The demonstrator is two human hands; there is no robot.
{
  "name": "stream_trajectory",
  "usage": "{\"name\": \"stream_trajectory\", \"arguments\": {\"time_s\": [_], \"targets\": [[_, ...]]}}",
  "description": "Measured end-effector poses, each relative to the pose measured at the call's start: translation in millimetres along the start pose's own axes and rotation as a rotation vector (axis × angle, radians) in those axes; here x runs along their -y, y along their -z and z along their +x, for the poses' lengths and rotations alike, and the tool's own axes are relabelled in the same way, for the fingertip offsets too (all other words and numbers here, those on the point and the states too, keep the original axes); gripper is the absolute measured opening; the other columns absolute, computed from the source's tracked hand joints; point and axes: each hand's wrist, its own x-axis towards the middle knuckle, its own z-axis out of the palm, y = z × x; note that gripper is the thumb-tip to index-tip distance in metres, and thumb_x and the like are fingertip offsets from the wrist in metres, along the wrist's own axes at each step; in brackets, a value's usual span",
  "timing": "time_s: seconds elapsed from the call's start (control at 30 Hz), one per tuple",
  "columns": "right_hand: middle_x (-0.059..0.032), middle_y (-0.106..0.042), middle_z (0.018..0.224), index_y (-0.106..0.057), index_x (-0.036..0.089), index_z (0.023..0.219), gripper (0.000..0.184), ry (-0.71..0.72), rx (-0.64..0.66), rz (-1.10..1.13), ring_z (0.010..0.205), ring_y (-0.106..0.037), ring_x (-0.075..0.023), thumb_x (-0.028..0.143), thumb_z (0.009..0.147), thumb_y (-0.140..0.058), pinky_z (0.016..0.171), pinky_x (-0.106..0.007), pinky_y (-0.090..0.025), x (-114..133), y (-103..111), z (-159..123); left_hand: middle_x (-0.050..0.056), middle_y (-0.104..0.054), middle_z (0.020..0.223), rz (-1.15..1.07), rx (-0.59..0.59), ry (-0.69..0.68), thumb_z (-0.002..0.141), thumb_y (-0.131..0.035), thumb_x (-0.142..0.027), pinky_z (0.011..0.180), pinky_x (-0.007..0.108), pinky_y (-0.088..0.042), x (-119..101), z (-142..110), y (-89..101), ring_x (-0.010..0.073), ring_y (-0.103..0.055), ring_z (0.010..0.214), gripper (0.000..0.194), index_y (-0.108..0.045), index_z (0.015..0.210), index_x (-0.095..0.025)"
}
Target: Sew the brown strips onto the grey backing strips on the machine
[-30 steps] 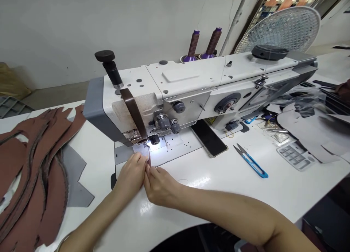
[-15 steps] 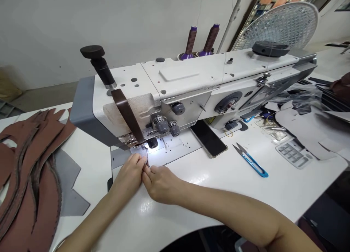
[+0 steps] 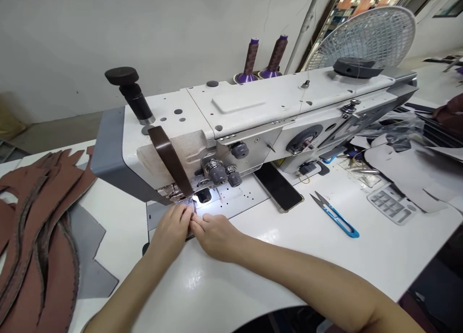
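My left hand [image 3: 171,230] and my right hand [image 3: 216,236] meet at the lit needle area of a white sewing machine [image 3: 249,104], their fingertips touching. Both hands are closed, pinching a small piece of material [image 3: 194,208] that lies at the presser foot. Little more than a thin reddish-brown edge of it shows; my fingers hide the rest. Just above the fingers, a dark brown curved guard [image 3: 170,160] hangs from the machine head. The metal bed plate [image 3: 224,203] shines under the lamp to the right of the needle.
Brown curved leather pieces [image 3: 58,232] lie heaped at left over a grey sheet [image 3: 92,251]. On the right are a black phone [image 3: 278,186], blue thread snips [image 3: 334,215] and pale cut pieces [image 3: 405,174]. Two brown thread cones [image 3: 251,58] and a fan [image 3: 365,39] stand behind.
My hands have moved slightly toward the needle with the material. Less of its pale grey surface shows beside my left fingers now. The camera view has shifted a little.
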Motion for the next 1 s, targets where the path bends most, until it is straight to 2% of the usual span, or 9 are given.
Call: {"name": "stream_trajectory", "arguments": {"time_s": [0.1,0.3,0.47,0.63,0.83,1.0], "targets": [[-0.0181,-0.058,0.120,-0.051,0.003,0.120,0.032,-0.002,-0.016,-0.036,0.074,-0.051,-0.0218,0.009,0.093,-0.034,0.051,-0.033,-0.044,1,-1,0,0.011,-0.060,0.093,0.041,-0.009,-0.006,0.092,-0.040,-0.006,0.073,0.033,-0.049,-2,2,0.5,0.0219,-0.053,0.082,0.023,-0.055,0.109,-0.011],[-0.0214,-0.062,0.105,-0.056,0.001,0.110,0.033,0.058,-0.087,-0.110,0.068,-0.051,-0.0231,0.005,0.090,-0.030,0.049,-0.034,-0.043,4,-7,-4,0.014,-0.061,0.099,0.110,-0.078,-0.085,0.093,-0.040,-0.007,0.078,0.039,-0.050,-5,1,5.1,0.0249,-0.056,0.092,0.022,-0.055,0.107,-0.011],[-0.0256,-0.061,0.108,-0.056,-0.002,0.113,0.038,0.079,-0.132,-0.133,0.068,-0.053,-0.0241,0.003,0.088,-0.026,0.050,-0.035,-0.046,3,-5,-5,0.014,-0.063,0.089,0.130,-0.098,-0.141,0.094,-0.039,-0.008,0.071,0.036,-0.050,-7,5,8.6,0.0242,-0.056,0.086,0.020,-0.058,0.101,-0.008],[-0.0266,-0.060,0.111,-0.055,-0.004,0.116,0.040,0.079,-0.135,-0.128,0.073,-0.055,-0.0251,0.003,0.088,-0.026,0.052,-0.035,-0.048,3,-8,-8,0.012,-0.062,0.082,0.142,-0.061,-0.142,0.093,-0.037,-0.005,0.068,0.034,-0.048,-8,7,9.4,0.0234,-0.056,0.082,0.023,-0.060,0.095,-0.007],[-0.0273,-0.058,0.114,-0.054,-0.003,0.116,0.038,0.066,-0.125,-0.108,0.071,-0.052,-0.0237,0.004,0.090,-0.027,0.049,-0.034,-0.045,3,-7,-9,0.013,-0.063,0.087,0.126,-0.083,-0.170,0.092,-0.041,-0.005,0.070,0.034,-0.048,-3,6,10.2,0.0237,-0.056,0.085,0.020,-0.059,0.099,-0.006],[-0.0249,-0.057,0.114,-0.054,0.001,0.112,0.034,0.071,-0.111,-0.087,0.077,-0.050,-0.0244,0.005,0.092,-0.027,0.052,-0.034,-0.045,2,-3,-8,0.012,-0.063,0.087,0.120,-0.085,-0.168,0.092,-0.040,-0.005,0.070,0.034,-0.049,0,6,9.3,0.0235,-0.056,0.085,0.021,-0.058,0.101,-0.009]]}}
